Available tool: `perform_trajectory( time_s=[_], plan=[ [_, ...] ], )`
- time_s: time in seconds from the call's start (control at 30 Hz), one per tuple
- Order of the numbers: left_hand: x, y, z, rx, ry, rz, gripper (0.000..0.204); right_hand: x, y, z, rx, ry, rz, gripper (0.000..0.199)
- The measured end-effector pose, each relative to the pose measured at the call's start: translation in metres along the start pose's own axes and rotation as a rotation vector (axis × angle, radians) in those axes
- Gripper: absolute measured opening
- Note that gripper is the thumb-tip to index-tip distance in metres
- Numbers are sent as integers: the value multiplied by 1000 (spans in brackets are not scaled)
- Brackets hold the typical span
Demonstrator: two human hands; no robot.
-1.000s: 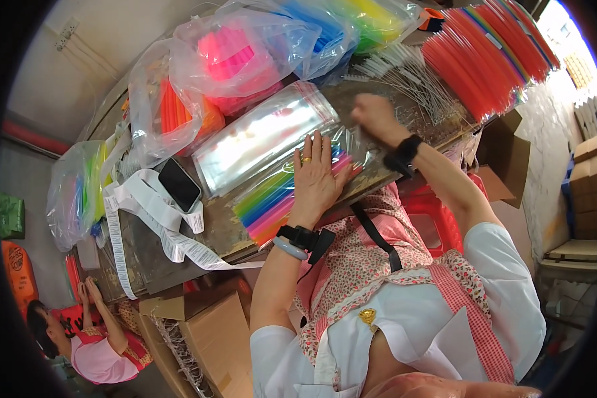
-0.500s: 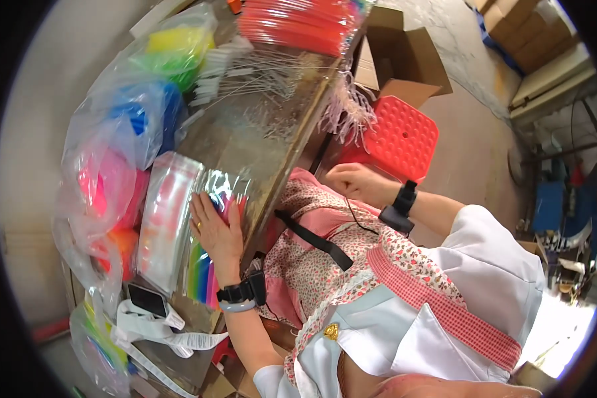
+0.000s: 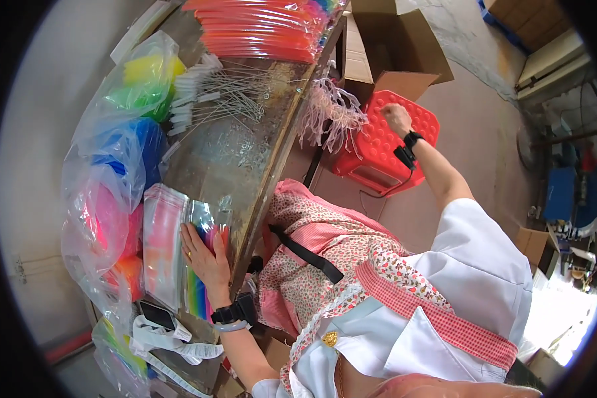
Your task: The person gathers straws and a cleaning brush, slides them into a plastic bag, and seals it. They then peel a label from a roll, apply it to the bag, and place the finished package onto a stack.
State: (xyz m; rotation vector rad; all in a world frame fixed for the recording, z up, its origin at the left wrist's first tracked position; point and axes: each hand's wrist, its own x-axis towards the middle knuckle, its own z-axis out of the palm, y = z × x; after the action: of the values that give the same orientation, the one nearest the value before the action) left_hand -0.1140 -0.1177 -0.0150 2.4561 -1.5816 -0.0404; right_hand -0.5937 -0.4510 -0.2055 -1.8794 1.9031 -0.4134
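My left hand [image 3: 209, 259] lies flat, fingers stretched, on a clear plastic packet of rainbow-coloured strips [image 3: 196, 292] on the table. A stack of clear plastic bags [image 3: 163, 245] lies just left of that packet, close to my fingertips. My right hand [image 3: 397, 119] is curled closed above a red plastic stool [image 3: 385, 159] beside the table. Whether anything is inside its fingers is hidden. A bunch of pale pink strands [image 3: 331, 113] hangs at the table edge, left of the right hand.
Thin metal wire pieces with white ends [image 3: 222, 89] lie on the table [image 3: 229, 172] below a stack of red-orange packets [image 3: 259, 30]. Bags of coloured material [image 3: 129, 146] line the far-left side. A phone [image 3: 158, 315] rests near white label strips [image 3: 186, 348]. An open cardboard box [image 3: 398, 40] stands behind the stool.
My right hand has moved from near my lap, forward and to the right, over the stool. My left hand stays flat on the rainbow packet. The whole view has shifted slightly.
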Motion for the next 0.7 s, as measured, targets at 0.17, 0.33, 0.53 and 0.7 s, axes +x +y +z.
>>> perform_trajectory(
  time_s=[0.17, 0.33, 0.53, 0.7],
  plan=[
    [2, 2, -3, -12, 8, 5, 70, 55, -24, 5, -138, -256, -203, 30],
    [4, 8, -4, -19, -8, -13, 71, 83, -36, 31, -476, -601, -204, 35],
    [1, 7, -5, -13, -5, -32, 71, 67, -60, 27, -345, -600, -439, 39],
    [2, 9, -4, -11, 9, -32, 69, 68, -59, 16, -474, -658, -471, 42]
  ],
)
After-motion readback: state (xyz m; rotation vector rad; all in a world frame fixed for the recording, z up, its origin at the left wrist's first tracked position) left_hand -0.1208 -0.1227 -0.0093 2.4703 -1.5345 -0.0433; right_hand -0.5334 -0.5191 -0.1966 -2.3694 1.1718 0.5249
